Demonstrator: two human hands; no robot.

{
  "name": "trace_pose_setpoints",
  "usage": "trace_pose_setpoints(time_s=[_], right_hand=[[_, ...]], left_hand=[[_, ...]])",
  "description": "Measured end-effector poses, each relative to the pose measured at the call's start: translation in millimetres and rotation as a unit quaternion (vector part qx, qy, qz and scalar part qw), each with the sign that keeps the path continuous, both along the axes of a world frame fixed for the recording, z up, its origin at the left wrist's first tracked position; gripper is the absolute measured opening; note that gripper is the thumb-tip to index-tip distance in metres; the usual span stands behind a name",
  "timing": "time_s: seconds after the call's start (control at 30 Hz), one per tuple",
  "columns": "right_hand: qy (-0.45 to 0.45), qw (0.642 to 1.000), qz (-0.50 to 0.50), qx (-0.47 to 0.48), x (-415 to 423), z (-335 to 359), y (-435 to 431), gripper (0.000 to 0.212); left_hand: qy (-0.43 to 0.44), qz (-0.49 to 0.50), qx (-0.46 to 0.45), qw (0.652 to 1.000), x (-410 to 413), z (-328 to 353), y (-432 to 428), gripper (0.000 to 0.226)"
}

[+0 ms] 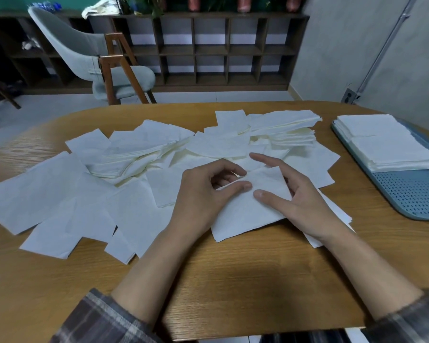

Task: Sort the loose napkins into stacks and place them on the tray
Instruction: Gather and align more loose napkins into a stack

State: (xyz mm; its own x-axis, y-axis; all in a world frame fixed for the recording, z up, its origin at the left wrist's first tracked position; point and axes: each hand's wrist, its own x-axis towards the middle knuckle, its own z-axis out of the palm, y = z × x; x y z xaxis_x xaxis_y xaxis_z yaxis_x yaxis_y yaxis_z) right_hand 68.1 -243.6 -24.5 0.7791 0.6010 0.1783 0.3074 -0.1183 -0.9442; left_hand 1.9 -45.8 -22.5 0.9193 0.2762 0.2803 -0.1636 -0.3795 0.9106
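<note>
Several loose white napkins point(67, 196) lie scattered over the wooden table point(233, 280), thickest at the middle and left. One napkin point(245, 214) sits in front of me between both hands. My left hand point(203, 194) pinches its upper left edge between thumb and curled fingers. My right hand point(295, 194) rests on its right side, thumb pressing on top, forefinger stretched out. At the right, a blue perforated tray point(416, 194) carries a neat stack of napkins point(382, 142).
A thicker pile of napkins point(287, 127) lies at the far middle of the table. Behind the table stand a grey chair with wooden legs point(104, 68) and a dark cubby shelf point(208, 50). The near table edge is bare wood.
</note>
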Motion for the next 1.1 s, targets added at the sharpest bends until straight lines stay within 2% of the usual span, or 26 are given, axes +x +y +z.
trace_pose_setpoints(time_s=[0.1,0.2,0.27,0.33,0.4,0.47,0.57,0.63,0.7,0.73,0.8,0.9,1.0,1.1], right_hand=[[-0.01,1.0,-0.013,-0.006,1,1,0,0.071],[-0.019,0.999,-0.029,0.022,3,3,-3,0.077],[-0.01,0.997,-0.041,0.068,7,5,-6,0.076],[0.009,0.993,-0.052,0.11,11,7,-9,0.076],[0.023,0.991,-0.056,0.121,15,7,-13,0.077],[0.035,0.991,-0.042,0.123,17,5,-17,0.065],[-0.017,0.998,-0.012,0.063,18,5,-20,0.029],[-0.036,0.999,-0.026,0.023,18,5,-19,0.026],[-0.06,0.996,-0.068,-0.005,20,5,-21,0.029],[-0.074,0.994,-0.086,-0.013,22,6,-23,0.03],[-0.093,0.99,-0.108,-0.02,28,6,-29,0.032],[-0.112,0.985,-0.124,-0.04,35,10,-39,0.033],[-0.115,0.984,-0.128,-0.052,38,9,-49,0.033],[-0.115,0.984,-0.134,-0.034,38,2,-53,0.033]], left_hand=[[-0.013,0.01,0.031,0.999,0,-2,0,0.017],[-0.039,0.039,0.116,0.992,1,-3,1,0.025],[0.013,0.034,0.071,0.997,-1,1,2,0.03],[0.067,0.001,-0.05,0.996,-2,6,2,0.028],[0.073,-0.006,-0.102,0.992,-3,8,0,0.026],[0.064,0.0,-0.105,0.992,-4,8,-1,0.027],[0.038,0.011,-0.102,0.994,-3,4,-2,0.033],[0.001,0.029,-0.05,0.998,-1,-2,-4,0.041],[-0.045,0.049,0.058,0.996,0,-9,-8,0.048],[-0.069,0.054,0.113,0.99,2,-13,-11,0.047],[-0.108,0.041,0.183,0.976,4,-24,-16,0.032],[-0.074,-0.092,0.253,0.96,7,-31,-27,0.012],[-0.052,-0.213,0.321,0.921,8,-32,-37,0.019],[-0.065,-0.256,0.34,0.902,9,-33,-45,0.028]])
